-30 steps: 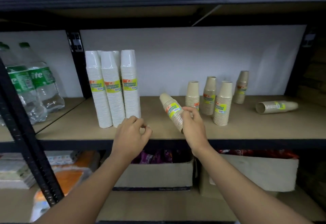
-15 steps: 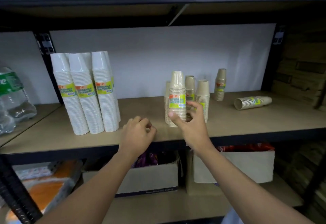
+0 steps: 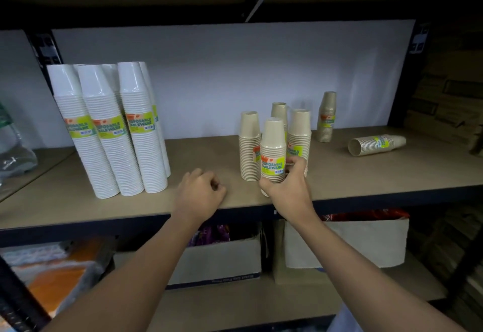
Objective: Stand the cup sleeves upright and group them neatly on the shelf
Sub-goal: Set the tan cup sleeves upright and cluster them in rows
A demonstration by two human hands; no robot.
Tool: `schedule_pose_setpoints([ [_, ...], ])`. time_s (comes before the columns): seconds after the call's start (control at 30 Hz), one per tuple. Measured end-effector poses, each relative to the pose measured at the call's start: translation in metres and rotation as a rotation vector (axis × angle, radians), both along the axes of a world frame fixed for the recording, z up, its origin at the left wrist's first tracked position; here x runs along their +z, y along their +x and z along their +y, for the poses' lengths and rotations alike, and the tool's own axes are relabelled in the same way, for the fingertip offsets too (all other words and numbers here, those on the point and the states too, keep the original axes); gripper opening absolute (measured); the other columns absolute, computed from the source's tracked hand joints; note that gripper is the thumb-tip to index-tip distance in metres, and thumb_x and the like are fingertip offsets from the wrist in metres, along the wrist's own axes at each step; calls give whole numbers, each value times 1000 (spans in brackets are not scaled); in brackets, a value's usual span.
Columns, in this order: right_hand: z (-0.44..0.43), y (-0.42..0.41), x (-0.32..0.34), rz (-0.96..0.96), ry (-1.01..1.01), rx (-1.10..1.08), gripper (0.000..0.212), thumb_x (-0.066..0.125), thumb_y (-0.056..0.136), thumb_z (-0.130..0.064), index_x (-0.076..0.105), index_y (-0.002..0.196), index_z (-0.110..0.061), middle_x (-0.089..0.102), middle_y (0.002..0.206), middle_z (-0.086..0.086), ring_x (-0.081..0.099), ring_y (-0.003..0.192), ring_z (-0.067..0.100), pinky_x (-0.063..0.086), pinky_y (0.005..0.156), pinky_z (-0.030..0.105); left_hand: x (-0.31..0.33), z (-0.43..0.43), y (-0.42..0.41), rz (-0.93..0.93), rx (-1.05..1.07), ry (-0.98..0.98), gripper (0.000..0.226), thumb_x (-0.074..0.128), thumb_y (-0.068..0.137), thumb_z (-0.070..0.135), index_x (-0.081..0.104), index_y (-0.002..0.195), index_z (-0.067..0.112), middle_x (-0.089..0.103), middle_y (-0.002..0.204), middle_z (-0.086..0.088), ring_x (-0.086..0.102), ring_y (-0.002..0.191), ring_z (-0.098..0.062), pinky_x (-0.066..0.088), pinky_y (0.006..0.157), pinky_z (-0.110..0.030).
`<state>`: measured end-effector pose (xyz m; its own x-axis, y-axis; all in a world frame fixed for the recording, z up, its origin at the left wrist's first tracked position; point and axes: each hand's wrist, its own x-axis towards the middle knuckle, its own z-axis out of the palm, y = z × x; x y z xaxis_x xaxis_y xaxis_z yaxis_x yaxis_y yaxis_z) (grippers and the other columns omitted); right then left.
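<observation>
My right hand grips the base of an upright tan cup sleeve near the shelf's front edge. Three more tan sleeves stand just behind it in a cluster. Another tan sleeve stands apart near the back wall. One tan sleeve lies on its side at the right. My left hand rests on the wooden shelf with its fingers curled and nothing in it.
Tall white cup sleeves stand grouped at the shelf's left. A plastic bottle sits on the neighbouring shelf at far left. Cardboard boxes fill the shelf below. A dark upright post bounds the right side.
My right hand tipped the tan sleeve from tilted to upright and set it down in front of the cluster. The left hand stayed on the shelf edge.
</observation>
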<state>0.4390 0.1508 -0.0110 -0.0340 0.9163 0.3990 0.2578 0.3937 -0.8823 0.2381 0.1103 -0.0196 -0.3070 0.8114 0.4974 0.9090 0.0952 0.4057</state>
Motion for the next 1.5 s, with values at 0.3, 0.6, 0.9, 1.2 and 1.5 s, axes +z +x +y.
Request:
schedule_pose_setpoints([
  [0.3, 4, -8, 6, -51, 13, -84, 56, 82, 70, -25, 47, 115, -24, 54, 107, -6, 61, 94, 15, 55, 77, 40, -3, 0, -2, -11, -17, 22, 15, 60, 83, 33, 67, 81, 19, 59, 90, 1, 52, 89, -23, 49, 78, -39],
  [0.6, -3, 9, 7, -68, 10, -68, 56, 82, 71, -27, 42, 110, -33, 56, 104, -10, 59, 90, 7, 43, 65, 22, -3, -1, -2, 9, -17, 10, 16, 60, 85, 33, 67, 83, 19, 58, 90, 3, 50, 90, -20, 46, 77, -35],
  [0.9, 10, 75, 13, -12, 7, -239, 52, 79, 70, -28, 43, 107, -31, 59, 105, -7, 58, 90, 11, 41, 69, 27, 7, 26, 11, -33, 10, -64, 14, 65, 77, 34, 57, 71, 24, 57, 88, -3, 57, 89, -29, 50, 80, -39],
  [1.2, 58, 101, 14, -174, -77, -274, 60, 77, 78, -27, 47, 128, -16, 48, 118, 0, 52, 96, 16, 39, 78, 29, 3, 45, 7, -10, 44, -140, 19, 66, 81, 41, 58, 75, 25, 56, 93, -4, 54, 94, -28, 46, 87, -38],
  [1.5, 89, 92, 13, -197, -109, -234, 68, 80, 76, -26, 46, 133, -14, 54, 127, 8, 58, 110, 26, 46, 87, 35, -4, 45, 4, -3, 11, -69, 21, 67, 79, 39, 52, 68, 29, 57, 84, -1, 55, 87, -27, 45, 81, -37],
])
